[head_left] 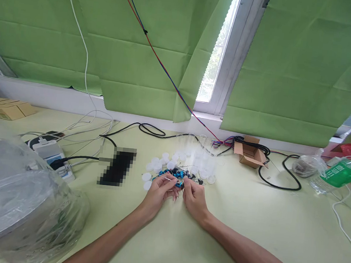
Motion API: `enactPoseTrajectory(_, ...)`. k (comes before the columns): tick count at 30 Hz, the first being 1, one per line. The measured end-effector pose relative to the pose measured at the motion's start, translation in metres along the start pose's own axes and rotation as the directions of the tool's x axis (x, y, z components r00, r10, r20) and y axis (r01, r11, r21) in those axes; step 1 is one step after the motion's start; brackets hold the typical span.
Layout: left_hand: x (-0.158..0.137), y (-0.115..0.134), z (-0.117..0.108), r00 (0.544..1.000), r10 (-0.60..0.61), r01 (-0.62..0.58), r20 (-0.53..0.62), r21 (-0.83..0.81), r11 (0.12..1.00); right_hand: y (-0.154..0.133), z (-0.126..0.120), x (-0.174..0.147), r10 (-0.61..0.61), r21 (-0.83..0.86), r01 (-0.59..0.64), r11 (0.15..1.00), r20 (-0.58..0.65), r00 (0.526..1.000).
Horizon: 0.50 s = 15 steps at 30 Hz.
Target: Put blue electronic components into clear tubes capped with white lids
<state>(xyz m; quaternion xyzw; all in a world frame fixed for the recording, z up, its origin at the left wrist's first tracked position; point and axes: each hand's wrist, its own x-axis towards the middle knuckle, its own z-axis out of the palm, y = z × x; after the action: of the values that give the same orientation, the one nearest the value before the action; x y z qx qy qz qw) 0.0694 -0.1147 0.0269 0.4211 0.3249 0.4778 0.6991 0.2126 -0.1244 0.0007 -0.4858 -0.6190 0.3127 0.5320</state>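
Observation:
At the middle of the table, my left hand [161, 188] pinches a small shiny blue piece [178, 184], and a thin metal rod shows along its fingers. My right hand [194, 196] is closed just beside it, fingertips together at the blue piece; what they grip is too small to make out. Behind both hands lies a pile of small blue and black parts [180, 173], some with thin metal stems. White round caps [155, 161] are scattered to the left and behind the pile. Several clear tubes [202, 154] stand at its back right.
A dark pixelated object [117, 169] and a power strip [50, 156] lie to the left. A plastic-wrapped bulky item [16, 199] fills the near left. Farther right are an open cardboard box [249, 155], black cables [277, 186] and a green-labelled bottle [340, 174].

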Motion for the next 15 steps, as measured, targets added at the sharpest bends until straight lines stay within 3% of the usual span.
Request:
enactPoseTrajectory(5, 0.0, 0.005, 0.003, 0.999, 0.009, -0.01, -0.047, -0.024, 1.0, -0.004, -0.001, -0.002, 0.061, 0.108, -0.068, 0.992, 0.063, 0.996)
enactPoseTrajectory(15, 0.0, 0.008, 0.003, 0.997, 0.028, -0.029, -0.076, -0.009, 1.0, -0.002, -0.002, -0.002, -0.014, 0.052, 0.009, 0.999, 0.099, 0.995)
